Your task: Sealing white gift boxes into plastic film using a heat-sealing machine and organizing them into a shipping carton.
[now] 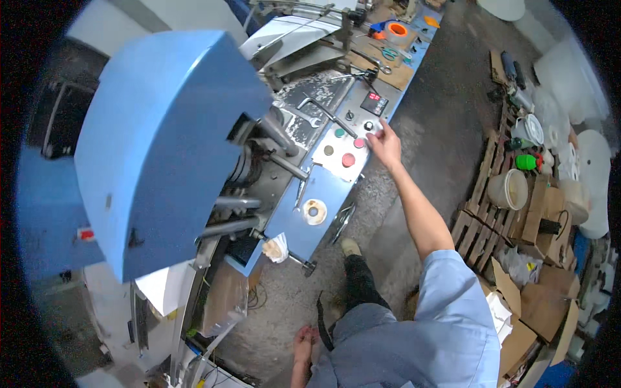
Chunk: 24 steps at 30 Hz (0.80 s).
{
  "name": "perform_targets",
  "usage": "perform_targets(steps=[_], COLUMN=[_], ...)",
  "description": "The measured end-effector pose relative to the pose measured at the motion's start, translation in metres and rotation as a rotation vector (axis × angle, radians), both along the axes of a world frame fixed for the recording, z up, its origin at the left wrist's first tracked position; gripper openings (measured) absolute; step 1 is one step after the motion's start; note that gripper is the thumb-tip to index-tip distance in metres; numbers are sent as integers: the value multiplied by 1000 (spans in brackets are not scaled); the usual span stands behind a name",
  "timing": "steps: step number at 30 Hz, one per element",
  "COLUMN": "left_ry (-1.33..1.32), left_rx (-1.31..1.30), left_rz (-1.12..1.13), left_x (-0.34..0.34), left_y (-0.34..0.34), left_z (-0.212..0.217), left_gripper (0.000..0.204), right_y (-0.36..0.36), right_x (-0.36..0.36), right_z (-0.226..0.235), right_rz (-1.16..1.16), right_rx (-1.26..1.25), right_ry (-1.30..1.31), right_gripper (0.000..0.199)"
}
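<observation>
My right hand (386, 146) reaches to the control panel (337, 169) of a blue machine (174, 136). Its thumb and forefinger are apart, by the edge of the panel. Close to the fingertips are a black knob (369, 126) and a pinkish-red button (359, 143); whether a finger touches either, I cannot tell. A green button (339, 132), a larger red button (348, 160) and a dark button (328, 150) sit nearby. A small red-lit display (374, 103) lies beyond the knob. My left hand (305, 344) hangs low beside my body, its fingers too small to read.
Wrenches (309, 115), a tape roll (314, 211) and a crumpled white wad (275, 248) lie along the machine. Farther up are scissors (389, 53) and orange tape (397, 30). At right stand wooden pallets (486, 187), a white bucket (508, 189) and cardboard boxes (548, 304).
</observation>
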<state>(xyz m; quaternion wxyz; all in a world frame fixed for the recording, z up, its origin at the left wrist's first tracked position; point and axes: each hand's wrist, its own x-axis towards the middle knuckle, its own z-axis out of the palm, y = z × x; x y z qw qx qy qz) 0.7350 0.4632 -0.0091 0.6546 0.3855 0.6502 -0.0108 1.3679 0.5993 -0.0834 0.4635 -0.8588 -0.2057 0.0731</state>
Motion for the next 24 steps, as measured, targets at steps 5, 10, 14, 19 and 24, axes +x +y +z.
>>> perform_targets(steps=[5, 10, 14, 19, 24], left_ry=[-160, -371, -324, -340, -448], left_rx=[41, 233, 491, 538, 780], left_rz=[196, 397, 525, 681, 877], left_x=[-46, -108, -205, -296, -399], left_y=[-28, -74, -128, -188, -224], left_z=[-4, -4, 47, 73, 57], left_gripper=[35, 29, 20, 14, 19], right_y=[-53, -139, -175, -225, -224], right_x=[-97, -282, -523, -676, -741], right_z=[-11, -59, -7, -11, -45], right_rz=[3, 304, 727, 1419, 1421], right_rx=[235, 109, -319, -355, -755], right_ry=[105, 396, 563, 239, 119], right_gripper=[44, 13, 17, 33, 31])
